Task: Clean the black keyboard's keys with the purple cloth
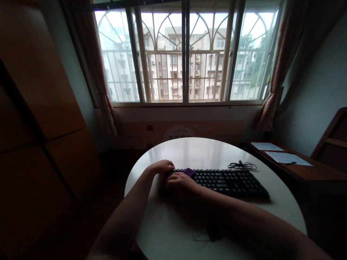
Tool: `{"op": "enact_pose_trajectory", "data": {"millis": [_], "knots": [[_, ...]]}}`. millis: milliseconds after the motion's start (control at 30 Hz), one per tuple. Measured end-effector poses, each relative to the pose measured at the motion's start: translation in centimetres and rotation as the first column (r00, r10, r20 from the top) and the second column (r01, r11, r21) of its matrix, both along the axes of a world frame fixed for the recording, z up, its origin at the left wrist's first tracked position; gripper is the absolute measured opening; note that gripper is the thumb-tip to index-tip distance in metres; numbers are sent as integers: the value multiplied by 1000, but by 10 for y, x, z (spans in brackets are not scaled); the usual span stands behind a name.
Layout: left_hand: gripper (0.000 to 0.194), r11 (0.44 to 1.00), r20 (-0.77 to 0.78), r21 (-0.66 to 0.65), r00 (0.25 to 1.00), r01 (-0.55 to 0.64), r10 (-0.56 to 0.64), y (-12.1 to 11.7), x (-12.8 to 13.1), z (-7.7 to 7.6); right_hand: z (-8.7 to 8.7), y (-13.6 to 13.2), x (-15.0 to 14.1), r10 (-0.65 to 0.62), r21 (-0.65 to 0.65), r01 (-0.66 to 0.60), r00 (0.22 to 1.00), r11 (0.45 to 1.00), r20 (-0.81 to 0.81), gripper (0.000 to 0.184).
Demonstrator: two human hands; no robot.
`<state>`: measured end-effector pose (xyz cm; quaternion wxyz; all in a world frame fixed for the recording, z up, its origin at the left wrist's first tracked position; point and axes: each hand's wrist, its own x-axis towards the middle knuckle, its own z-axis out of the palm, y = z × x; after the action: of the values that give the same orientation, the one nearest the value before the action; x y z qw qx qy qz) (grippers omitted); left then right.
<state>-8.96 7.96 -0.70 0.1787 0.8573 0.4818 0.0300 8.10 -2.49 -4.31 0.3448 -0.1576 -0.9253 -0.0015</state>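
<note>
A black computer keyboard (225, 182) lies on the white round table (189, 151). My left hand (161, 166) grips its far left corner, fingers curled over the edge. On the left end of the keys, my right hand (182, 181) presses a purple cloth (189, 172) with bent fingers. Part of the cloth shows beyond the knuckles; the rest is under my hand. The keys beneath both hands are hidden. Behind the keyboard's right half rests its coiled black cable (242, 165).
Near the table's front lies a small dark item with a pale outline (201, 234), too dim to name. To the right, a brown wooden table (320, 169) holds paper sheets (288, 158) and a dark pen-like object. A barred window (185, 72) is ahead; a wooden cabinet (40, 90) stands left.
</note>
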Motion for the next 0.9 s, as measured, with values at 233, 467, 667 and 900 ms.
{"op": "enact_pose_trajectory", "data": {"millis": [233, 467, 667, 900], "knots": [[38, 1000, -6, 3, 1000, 7, -7, 1, 0, -1, 1, -2, 1, 9, -8, -9, 1000, 1000, -1, 15], [39, 1000, -9, 3, 1000, -8, 8, 1, 0, -2, 2, -3, 1, 1, -5, -1, 1000, 1000, 4, 15], [39, 1000, -4, 5, 1000, -4, 4, 1, 0, -2, 3, -3, 1, -9, -3, 9, 1000, 1000, 14, 15], [38, 1000, -4, 8, 1000, -6, 6, 2, 0, -3, 2, -2, 1, 6, -8, -6, 1000, 1000, 19, 17]]}}
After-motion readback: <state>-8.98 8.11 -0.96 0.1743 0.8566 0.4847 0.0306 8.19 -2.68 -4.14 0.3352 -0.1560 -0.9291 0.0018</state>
